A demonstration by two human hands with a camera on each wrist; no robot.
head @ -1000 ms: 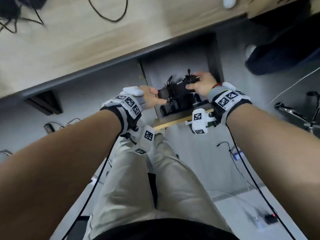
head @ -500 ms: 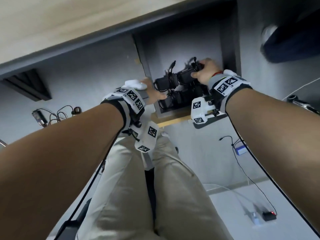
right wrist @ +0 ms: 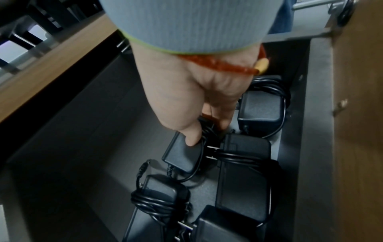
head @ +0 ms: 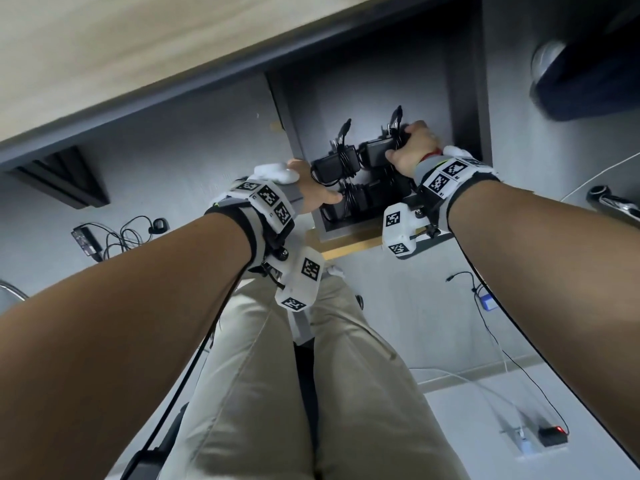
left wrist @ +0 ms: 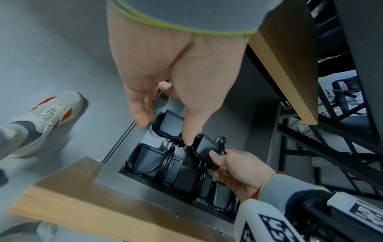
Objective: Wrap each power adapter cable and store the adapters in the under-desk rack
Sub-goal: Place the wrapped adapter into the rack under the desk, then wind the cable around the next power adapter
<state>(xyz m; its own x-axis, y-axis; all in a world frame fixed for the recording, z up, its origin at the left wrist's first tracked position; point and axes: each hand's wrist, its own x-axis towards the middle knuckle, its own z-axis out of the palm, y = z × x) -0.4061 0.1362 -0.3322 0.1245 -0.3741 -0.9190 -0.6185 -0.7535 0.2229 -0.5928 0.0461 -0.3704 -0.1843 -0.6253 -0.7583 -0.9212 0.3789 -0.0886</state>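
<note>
The grey metal rack [head: 349, 233] under the desk holds several black adapters with wound cables [head: 334, 166] [left wrist: 151, 160] [right wrist: 244, 172]. My right hand [head: 414, 147] [left wrist: 228, 162] [right wrist: 207, 131] grips one wrapped adapter [head: 377, 150] [left wrist: 204, 145] [right wrist: 182, 155] low over the back of the rack, thumb on its top face. My left hand [head: 313, 194] [left wrist: 165, 129] is open at the rack's left side. Its fingers rest on the rack's rim [left wrist: 116, 165], and its thumb reaches down beside the held adapter.
The wooden desk top [head: 138, 64] overhangs the rack, which has a wooden front strip [left wrist: 103, 211]. A loose adapter with tangled cable [head: 86, 237] lies on the floor at left. A small box with cables [head: 550, 436] lies at lower right. My shoe [left wrist: 41, 117] stands beside the rack.
My right hand has carried the adapter toward the back right of the rack. The left hand has stayed at the rack's left side. The head view has tilted further under the desk.
</note>
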